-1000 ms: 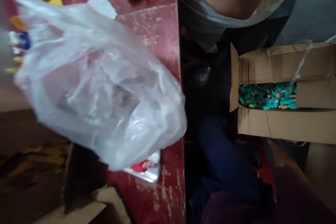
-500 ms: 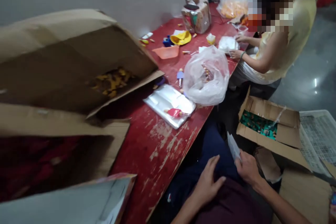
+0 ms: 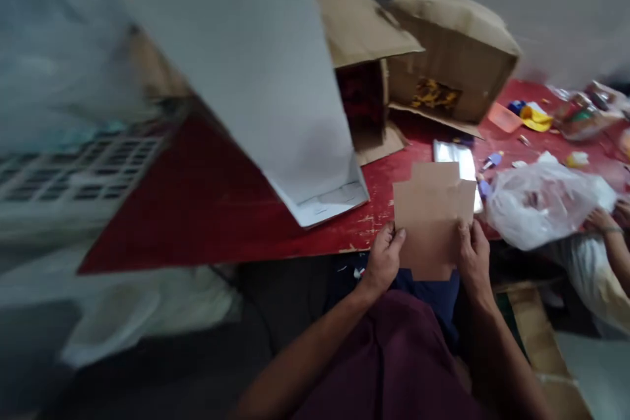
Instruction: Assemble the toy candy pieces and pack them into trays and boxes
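Note:
A flat brown cardboard piece (image 3: 433,216) with notched corners is held up over my lap, in front of the table's front edge. My left hand (image 3: 384,259) pinches its left edge, thumb on the near face. On its right edge my right hand (image 3: 475,256) is closed in the same way. Behind the cardboard, partly covered by it, lies a stack of clear plastic sleeves (image 3: 455,152) on the red table (image 3: 207,210).
A white-faced carton (image 3: 266,85) leans over the table. Behind it stand open brown boxes (image 3: 472,59), one with yellow pieces. To the right are a clear plastic bag (image 3: 536,200), small purple and yellow items and a person's hands (image 3: 603,220). A white crate (image 3: 88,170) is at left.
The view has swung left. My left hand, open before, has closed on the cardboard's left edge; the cardboard, seen nearly edge-on in my right hand before, now faces me.

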`<state>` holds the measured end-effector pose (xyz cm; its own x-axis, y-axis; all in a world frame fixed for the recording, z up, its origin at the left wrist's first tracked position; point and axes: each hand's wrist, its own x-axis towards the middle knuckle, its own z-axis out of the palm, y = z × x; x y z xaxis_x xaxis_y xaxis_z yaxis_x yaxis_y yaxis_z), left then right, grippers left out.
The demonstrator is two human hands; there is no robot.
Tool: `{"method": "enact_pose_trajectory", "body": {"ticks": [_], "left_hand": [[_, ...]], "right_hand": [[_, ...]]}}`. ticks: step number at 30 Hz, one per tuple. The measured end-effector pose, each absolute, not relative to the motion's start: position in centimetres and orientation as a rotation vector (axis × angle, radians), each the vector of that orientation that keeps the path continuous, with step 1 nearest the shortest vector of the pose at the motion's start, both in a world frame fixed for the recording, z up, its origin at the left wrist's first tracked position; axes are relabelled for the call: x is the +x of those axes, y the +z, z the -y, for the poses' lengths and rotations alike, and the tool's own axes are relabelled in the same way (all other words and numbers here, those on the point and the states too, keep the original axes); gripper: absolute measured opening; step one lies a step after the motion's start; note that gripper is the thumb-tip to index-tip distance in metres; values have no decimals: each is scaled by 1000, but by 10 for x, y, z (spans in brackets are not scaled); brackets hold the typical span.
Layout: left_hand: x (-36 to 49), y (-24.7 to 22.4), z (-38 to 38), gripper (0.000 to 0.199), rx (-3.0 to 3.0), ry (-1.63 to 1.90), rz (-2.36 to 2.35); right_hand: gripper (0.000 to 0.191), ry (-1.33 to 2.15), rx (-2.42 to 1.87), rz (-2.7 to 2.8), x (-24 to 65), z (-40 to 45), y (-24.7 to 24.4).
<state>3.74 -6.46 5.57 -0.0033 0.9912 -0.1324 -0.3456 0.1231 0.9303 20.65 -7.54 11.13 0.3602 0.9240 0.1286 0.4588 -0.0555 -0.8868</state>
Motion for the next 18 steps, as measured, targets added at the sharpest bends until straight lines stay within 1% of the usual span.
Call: {"method": "enact_pose_trajectory", "body": {"ticks": [2, 4, 6, 7, 9, 11, 12, 13, 15, 17, 18], "left_hand": [[26, 57, 60, 37, 733, 1381, -1108], [14, 59, 56, 42, 668, 1458, -1195], [2, 59, 52, 49, 647, 1482, -1236], [-5, 59, 50, 52, 633, 1472, -1226], [-16, 57, 46, 56, 566, 1388, -1112], [-22, 54, 41, 57, 465, 1237, -923], [-24, 52, 38, 57, 422, 1157, -840], [-24, 50, 35, 57, 398, 1082, -778], [-20, 47, 29, 59, 433, 961, -729], [-14, 44, 22, 64, 615, 915, -828], [-11, 43, 19, 69, 760, 950, -950]], "right_hand": [[46, 774, -1629, 1274, 186, 58, 100], [45, 841, -1551, 1257, 164, 48, 87], [51, 960, -1517, 1207, 146, 42, 76], [55, 1080, -1513, 1173, 140, 40, 72], [59, 1431, -1467, 1077, 132, 36, 67], [61, 1773, -1340, 940, 130, 35, 66], [62, 1874, -1276, 866, 130, 35, 66], [64, 1915, -1238, 800, 131, 35, 67], [66, 1884, -1230, 698, 134, 37, 67], [65, 1801, -1264, 646, 140, 39, 65], [63, 1754, -1296, 639, 144, 41, 64]]}}
